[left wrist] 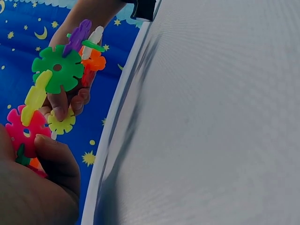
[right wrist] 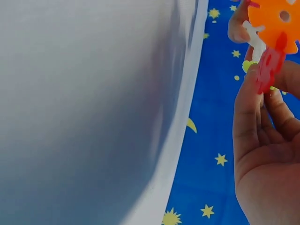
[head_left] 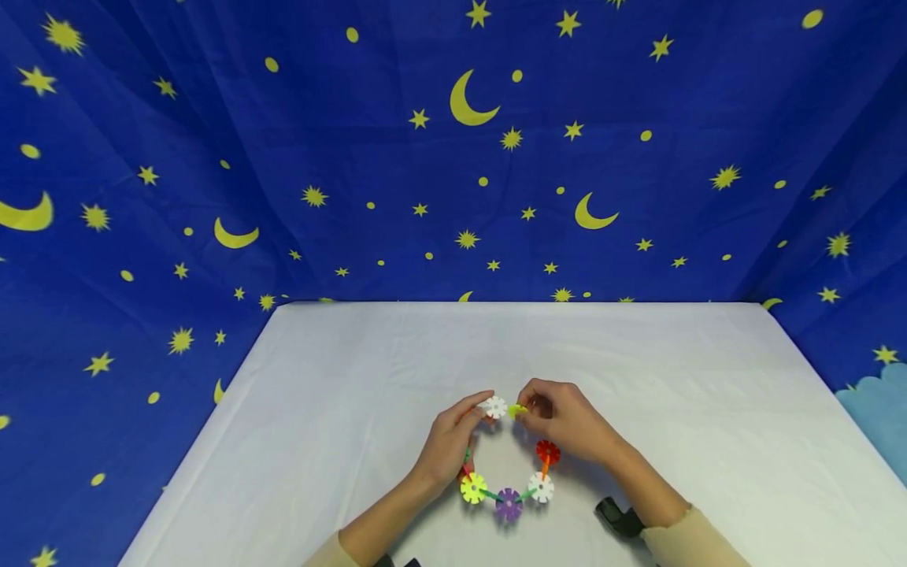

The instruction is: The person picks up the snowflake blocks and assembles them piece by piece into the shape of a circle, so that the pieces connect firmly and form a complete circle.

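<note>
Notched plastic flower discs hang together in a ring-shaped chain between the two hands. At its far side the left hand (head_left: 448, 442) pinches a white disc (head_left: 496, 407). The right hand (head_left: 569, 419) pinches a yellow disc (head_left: 519, 410) just beside it; whether the two interlock I cannot tell. Nearer the body the chain runs through a red disc (head_left: 548, 451), another white disc (head_left: 541, 487), a purple disc (head_left: 509, 504) and a second yellow disc (head_left: 473, 488). In the left wrist view, a pink disc (left wrist: 27, 133) lies by the left thumb. An orange disc (right wrist: 276, 21) shows in the right wrist view.
A white-covered table (head_left: 340, 394) lies under the hands. Blue cloth (head_left: 397, 157) with yellow moons and stars hangs behind it and at both sides. A black strap-like device (head_left: 619, 518) sits at the right wrist.
</note>
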`<state>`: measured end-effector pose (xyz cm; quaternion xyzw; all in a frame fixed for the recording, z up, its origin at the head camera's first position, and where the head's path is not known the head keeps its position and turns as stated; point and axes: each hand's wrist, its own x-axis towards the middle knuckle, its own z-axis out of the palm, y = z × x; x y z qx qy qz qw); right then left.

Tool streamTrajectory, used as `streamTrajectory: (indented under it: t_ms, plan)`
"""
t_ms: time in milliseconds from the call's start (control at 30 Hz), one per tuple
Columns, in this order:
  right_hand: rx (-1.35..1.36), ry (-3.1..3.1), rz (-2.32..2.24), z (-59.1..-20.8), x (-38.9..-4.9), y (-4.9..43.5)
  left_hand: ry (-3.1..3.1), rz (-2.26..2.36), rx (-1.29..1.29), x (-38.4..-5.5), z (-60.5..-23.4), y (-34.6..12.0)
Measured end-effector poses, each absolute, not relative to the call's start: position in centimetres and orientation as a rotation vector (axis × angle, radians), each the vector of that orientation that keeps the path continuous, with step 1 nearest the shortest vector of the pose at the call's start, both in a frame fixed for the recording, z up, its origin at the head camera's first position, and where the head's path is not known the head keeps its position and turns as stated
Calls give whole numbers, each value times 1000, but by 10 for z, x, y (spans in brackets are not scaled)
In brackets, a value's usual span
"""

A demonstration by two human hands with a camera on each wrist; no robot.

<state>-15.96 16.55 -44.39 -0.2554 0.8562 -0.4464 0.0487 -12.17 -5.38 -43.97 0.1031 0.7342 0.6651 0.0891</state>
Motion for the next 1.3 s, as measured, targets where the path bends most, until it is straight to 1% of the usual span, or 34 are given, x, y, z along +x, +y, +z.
streamTrajectory:
  t_ms: [267, 533, 767, 1033, 1167, 1300]
  plan:
    - [-820, 2609, -1396, -445, -155, 161, 2214, 1943, 301, -116, -432, -50]
    - [-874, 2711, -1344, -444, -151, 160, 2247, 1900, 358, -114, -430, -48]
    - [-757, 2633, -1397, -440, -152, 167, 2149, 1991, 323, -118, -434, -51]
    - [-603, 2386, -1406, -441, -154, 198, 2124, 2047, 274, -131, -465, -54]
    - [-593, 2197, -1422, -444, -155, 211, 2127, 2065, 313, -133, -468, -55]
    - [-556, 2018, -1551, -446, -156, 215, 2130, 2066, 317, -132, -468, -55]
